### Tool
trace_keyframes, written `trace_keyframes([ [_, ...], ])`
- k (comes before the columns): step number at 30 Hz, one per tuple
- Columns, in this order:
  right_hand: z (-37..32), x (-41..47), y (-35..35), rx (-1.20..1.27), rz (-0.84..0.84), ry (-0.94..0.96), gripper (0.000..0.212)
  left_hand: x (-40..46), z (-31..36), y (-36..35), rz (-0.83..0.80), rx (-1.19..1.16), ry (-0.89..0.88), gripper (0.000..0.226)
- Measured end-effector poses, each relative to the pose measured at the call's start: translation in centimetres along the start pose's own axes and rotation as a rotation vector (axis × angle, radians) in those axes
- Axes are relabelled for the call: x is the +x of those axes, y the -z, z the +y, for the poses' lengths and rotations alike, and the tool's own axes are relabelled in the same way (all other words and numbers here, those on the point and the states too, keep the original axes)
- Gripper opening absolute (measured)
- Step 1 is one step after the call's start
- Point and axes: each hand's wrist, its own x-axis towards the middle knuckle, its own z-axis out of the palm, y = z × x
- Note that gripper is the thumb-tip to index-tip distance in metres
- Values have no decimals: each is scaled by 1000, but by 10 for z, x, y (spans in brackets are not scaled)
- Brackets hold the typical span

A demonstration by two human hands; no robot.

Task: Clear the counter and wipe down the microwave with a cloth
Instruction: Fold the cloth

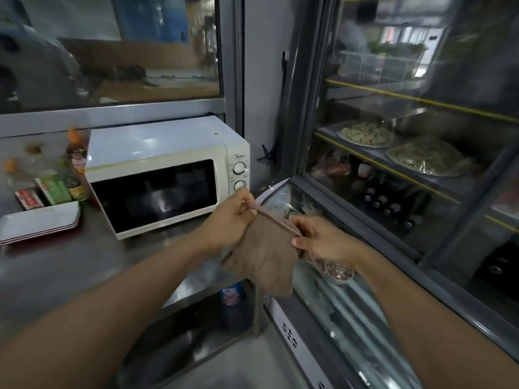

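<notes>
A brown cloth [269, 256] is held up in the air in front of the counter's right end, just before the lower right corner of the microwave. Its upper edge is stretched taut between two hands, and the rest hangs down in loose folds. The left corner of that edge is pinched by the curled fingers and thumb of the left hand [234, 217]; the right corner is gripped by the right hand [320, 238], whose thumb is pressed against the fabric.

The white microwave [165, 169] is set on the steel counter [56, 276] with its door closed and two round dials at its right side. To its left, sauce bottles [76, 155], a green packet [54, 190] and a red packet [29, 198] are grouped against the wall, and a stack of pale trays [39, 221] lies in front of them. To the right, plates of food [424, 158] are seen on the shelves of a glass display cabinet [415, 136].
</notes>
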Motion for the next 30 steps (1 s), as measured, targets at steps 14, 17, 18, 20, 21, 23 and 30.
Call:
trace_keyframes([
  [14, 68, 86, -25, 505, -239, -256, 11, -16, -74, -47, 443, -533, 758, 15],
  [17, 93, 92, -39, 651, -289, -371, 27, -38, -86, -62, 365, -691, 826, 15],
  [18, 102, 93, -43, 697, -313, -390, 31, -45, -91, -67, 314, -673, 844, 19],
  [20, 120, 95, -50, 765, -383, -379, 40, -56, -102, -79, 231, -526, 894, 33],
  [21, 129, 96, -54, 770, -424, -356, 43, -60, -108, -86, 210, -431, 928, 40],
  [23, 147, 97, -64, 715, -506, -303, 49, -67, -120, -98, 188, -279, 995, 47],
  [30, 194, 93, -110, 147, -479, -155, 42, -86, -166, -122, 282, 53, 1089, 22],
])
